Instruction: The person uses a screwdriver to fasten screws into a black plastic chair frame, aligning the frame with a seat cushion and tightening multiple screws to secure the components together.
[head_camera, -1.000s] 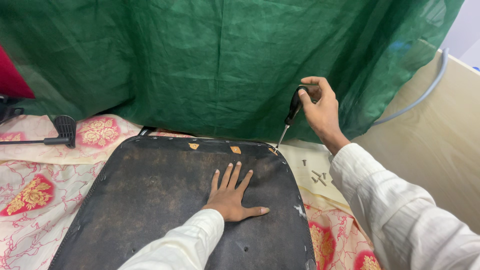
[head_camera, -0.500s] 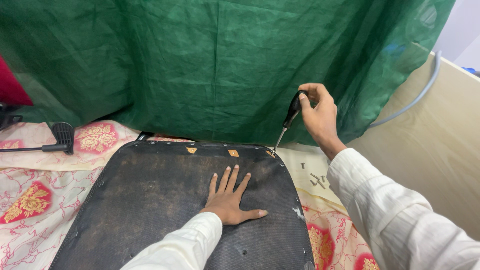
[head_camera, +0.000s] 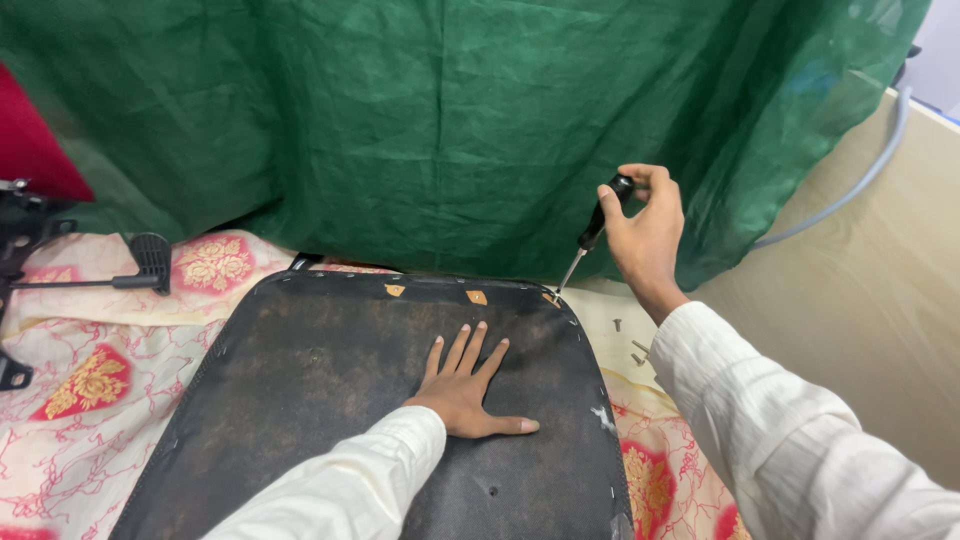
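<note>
Soft, even light falls on my view, bright enough and sharp throughout; faint shadows sit under my left hand (head_camera: 465, 395), no glare.

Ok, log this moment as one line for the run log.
left hand: flat on black seat panel | right hand: grips screwdriver, tip at panel's far right corner | loose screws: on cloth beside panel

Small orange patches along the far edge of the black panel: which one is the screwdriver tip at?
The rightmost patch, at the panel's far right corner. The screwdriver in the right hand points at it; the other two patches sit further left.
</note>
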